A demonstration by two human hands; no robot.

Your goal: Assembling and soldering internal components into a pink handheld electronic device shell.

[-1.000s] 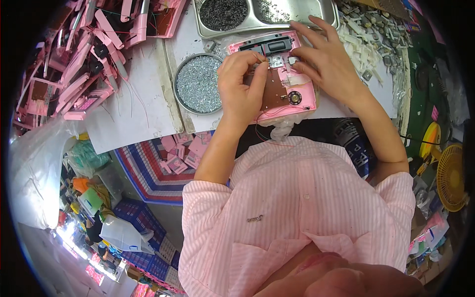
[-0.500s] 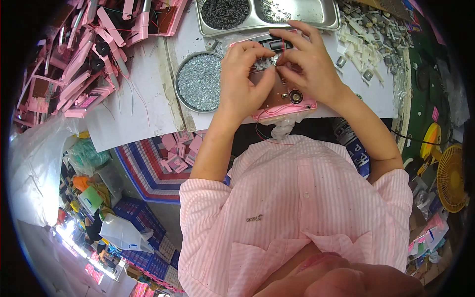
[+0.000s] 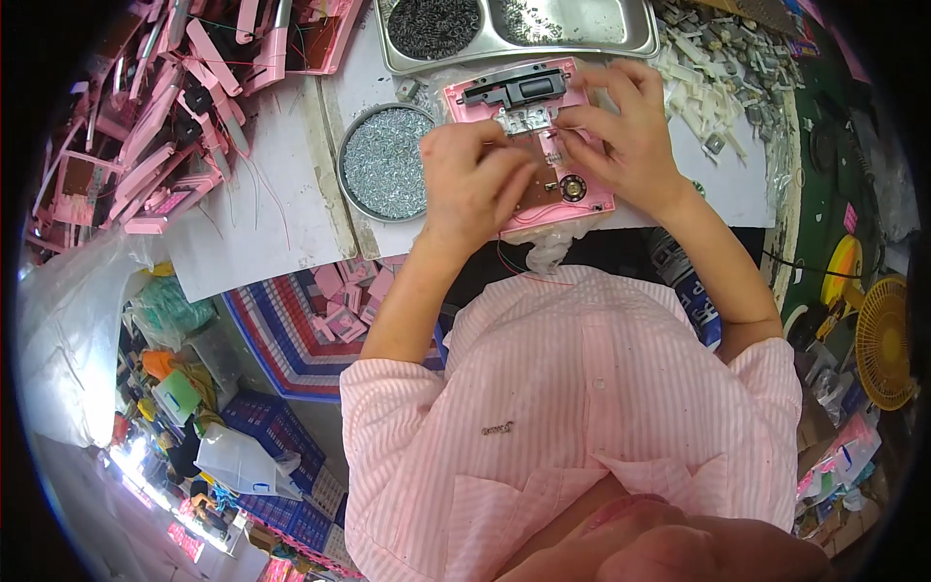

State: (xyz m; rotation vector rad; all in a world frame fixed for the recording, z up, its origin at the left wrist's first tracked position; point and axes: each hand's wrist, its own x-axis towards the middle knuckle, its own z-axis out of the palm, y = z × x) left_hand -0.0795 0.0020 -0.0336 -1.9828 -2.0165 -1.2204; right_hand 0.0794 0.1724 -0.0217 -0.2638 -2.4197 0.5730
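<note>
A pink plastic housing (image 3: 605, 214) lies in front of me with its brown inside facing up. It holds a black plastic frame (image 3: 529, 89), a silver metal bracket (image 3: 527, 121) below that, and a small round black part (image 3: 573, 188) near its lower right corner. My right hand (image 3: 626, 136) reaches in from the right, its thumb and forefinger closed at the bracket's right end. My left hand (image 3: 470, 184) is over the housing's left edge, apart from the bracket. Its fingers are curled together, and whatever may be between them is hidden.
A round dish of small silver screws (image 3: 388, 160) stands left of the housing. Behind is a metal tray (image 3: 582, 55) with black springs. White plastic and metal parts (image 3: 703, 102) are heaped at right. Pink housings with wires (image 3: 145, 145) pile up at left.
My left hand has drawn back from the bracket toward the lower left and its fingers have curled. The right hand stays at the bracket's right end; the black frame and bracket are uncovered now.
</note>
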